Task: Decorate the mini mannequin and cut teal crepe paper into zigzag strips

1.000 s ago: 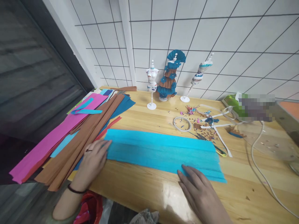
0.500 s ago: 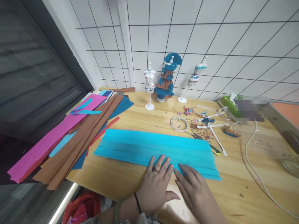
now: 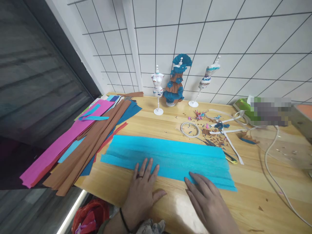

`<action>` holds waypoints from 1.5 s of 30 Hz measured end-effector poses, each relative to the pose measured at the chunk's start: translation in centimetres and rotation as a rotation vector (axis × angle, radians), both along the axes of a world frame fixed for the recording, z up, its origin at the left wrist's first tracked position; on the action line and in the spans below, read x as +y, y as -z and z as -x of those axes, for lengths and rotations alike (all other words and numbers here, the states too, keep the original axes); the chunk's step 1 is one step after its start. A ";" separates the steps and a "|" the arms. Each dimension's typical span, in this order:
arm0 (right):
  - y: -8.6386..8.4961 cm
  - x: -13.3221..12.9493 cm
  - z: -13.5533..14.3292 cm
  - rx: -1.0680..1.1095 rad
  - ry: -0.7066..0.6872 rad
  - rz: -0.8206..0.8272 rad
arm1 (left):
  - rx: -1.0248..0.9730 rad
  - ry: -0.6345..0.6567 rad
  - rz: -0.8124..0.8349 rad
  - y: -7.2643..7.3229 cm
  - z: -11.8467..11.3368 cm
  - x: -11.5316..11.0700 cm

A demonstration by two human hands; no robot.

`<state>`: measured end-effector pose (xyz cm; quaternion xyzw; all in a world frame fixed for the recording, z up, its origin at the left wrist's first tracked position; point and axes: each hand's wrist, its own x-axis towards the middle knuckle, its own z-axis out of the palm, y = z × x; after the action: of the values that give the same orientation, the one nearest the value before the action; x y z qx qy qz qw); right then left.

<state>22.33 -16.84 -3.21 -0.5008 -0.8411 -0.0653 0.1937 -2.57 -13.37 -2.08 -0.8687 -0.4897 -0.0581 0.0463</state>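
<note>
A wide strip of bright blue crepe paper (image 3: pixel 168 152) lies flat across the wooden table, with creases running along its length. My left hand (image 3: pixel 143 185) rests open with its fingertips on the paper's near edge, left of its middle. A ring and a dark wrist band show on that hand. Farther right, my right hand (image 3: pixel 207 198) lies flat, fingers stretched out, touching the same near edge. Neither hand grips anything. Just beyond the strip's right end, a pair of scissors (image 3: pixel 211 143) and a yellow-handled tool (image 3: pixel 231 158) are partly covered by it.
Stacked crepe paper strips (image 3: pixel 90 143) lie at the left. Two bare mini mannequins (image 3: pixel 158 86) (image 3: pixel 208 76) flank a dressed one (image 3: pixel 175 83) by the wall. A tape roll (image 3: pixel 190 129), paper scraps (image 3: pixel 219 139) and a white cable (image 3: pixel 270 172) lie rightward. A red bag (image 3: pixel 91 211) sits below.
My left hand has slid left along the paper's near edge, widening the distance between my hands. My right hand stays near the same part of the strip. The view has shifted slightly.
</note>
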 end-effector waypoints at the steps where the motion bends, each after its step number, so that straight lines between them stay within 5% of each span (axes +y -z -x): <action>1: 0.0 0.0 0.0 -0.002 0.002 0.000 | 0.007 -0.009 -0.012 0.0 0.4 0.1; 16: 0.3 -0.2 -0.4 0.011 0.006 0.031 | 0.041 -0.194 -0.013 0.7 7.0 1.7; 30: 0.4 -0.3 -0.8 0.010 -0.001 0.041 | 0.010 -0.216 -0.051 0.6 7.0 1.5; 40: 0.6 -0.6 -0.8 0.001 -0.015 0.034 | -0.045 -0.446 -0.103 1.3 10.3 2.4; 45: -0.7 -0.5 0.1 0.087 0.097 0.050 | -0.120 -0.462 -0.167 0.8 9.7 2.6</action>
<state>22.19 -17.38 -2.52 -0.5479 -0.8081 -0.0314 0.2141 -12.23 -10.76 -2.86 -0.7218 -0.6708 -0.1377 0.1008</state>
